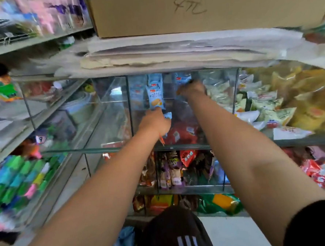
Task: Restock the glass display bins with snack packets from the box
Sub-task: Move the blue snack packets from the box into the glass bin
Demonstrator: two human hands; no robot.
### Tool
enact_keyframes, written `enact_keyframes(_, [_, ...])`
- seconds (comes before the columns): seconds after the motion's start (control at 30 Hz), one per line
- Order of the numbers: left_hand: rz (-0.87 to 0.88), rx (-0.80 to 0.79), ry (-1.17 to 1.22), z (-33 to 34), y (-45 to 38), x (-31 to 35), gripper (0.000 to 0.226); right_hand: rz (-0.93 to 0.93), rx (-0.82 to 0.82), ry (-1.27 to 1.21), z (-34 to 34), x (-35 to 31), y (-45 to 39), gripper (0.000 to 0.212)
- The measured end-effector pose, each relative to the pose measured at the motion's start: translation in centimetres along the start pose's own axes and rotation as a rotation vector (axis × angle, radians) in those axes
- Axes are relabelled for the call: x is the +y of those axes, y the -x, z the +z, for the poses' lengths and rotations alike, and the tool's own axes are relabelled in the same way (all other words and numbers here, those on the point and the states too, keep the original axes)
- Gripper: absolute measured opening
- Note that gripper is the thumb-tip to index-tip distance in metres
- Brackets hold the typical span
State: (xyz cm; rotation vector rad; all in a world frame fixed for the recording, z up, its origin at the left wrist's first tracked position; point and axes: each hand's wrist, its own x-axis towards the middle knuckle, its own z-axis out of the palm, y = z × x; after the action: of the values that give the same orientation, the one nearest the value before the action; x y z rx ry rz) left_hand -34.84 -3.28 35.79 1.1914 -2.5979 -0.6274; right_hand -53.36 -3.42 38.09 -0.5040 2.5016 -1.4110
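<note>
Glass display bin [185, 144] at frame centre, both arms reaching in. Left of centre: left hand [155, 122] curled round the bottom of a light-blue snack packet [155, 96], held upright inside the bin. Right of that: right hand [191, 88] deeper in, blurred, against more blue packets [181, 79]; grip impossible to tell. Cardboard box [208, 8] at upper frame, atop stacked sheets.

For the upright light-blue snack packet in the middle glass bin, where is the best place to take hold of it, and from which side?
Pinch the bottom edge of the light-blue snack packet, coming from below at the bin's open front. It stands upright with its flat face forward and its lower seam nearest the left hand, whose fingers already meet that end. Other blue packets crowd behind it.
</note>
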Motion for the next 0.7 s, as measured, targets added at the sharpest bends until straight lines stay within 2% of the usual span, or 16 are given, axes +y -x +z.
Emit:
enact_keyframes(0.13, [0.022,0.068,-0.045,0.3,-1.0,0.1,0.049,-0.029,-0.125,0.040,1.9,-1.2,-2.5,0.054])
enact_keyframes(0.23, [0.051,0.095,-0.102,0.7,-1.2,0.1,0.046,-0.099,-0.120,0.072,3.5,-1.1,-4.8,0.064])
enact_keyframes(0.27, [0.063,0.099,-0.119,0.6,-1.1,0.1,0.046,-0.107,-0.132,0.080,3.9,-1.1,-4.5,0.061])
enact_keyframes(0.37, [0.073,0.078,-0.144,0.7,-1.3,0.0,0.048,-0.154,-0.111,0.080,5.2,0.2,-4.2,0.030])
enact_keyframes(0.43, [0.076,0.067,-0.142,0.8,-1.1,0.1,0.047,-0.180,-0.097,0.034,6.1,1.3,-5.2,0.046])
enact_keyframes(0.53, [0.087,0.063,-0.146,0.5,-0.9,0.3,0.045,-0.173,-0.099,0.000,5.6,1.2,-5.5,0.039])
enact_keyframes(0.7, [0.074,0.060,-0.144,0.4,-0.6,0.1,0.045,-0.105,-0.157,-0.005,4.8,1.2,-5.1,0.048])
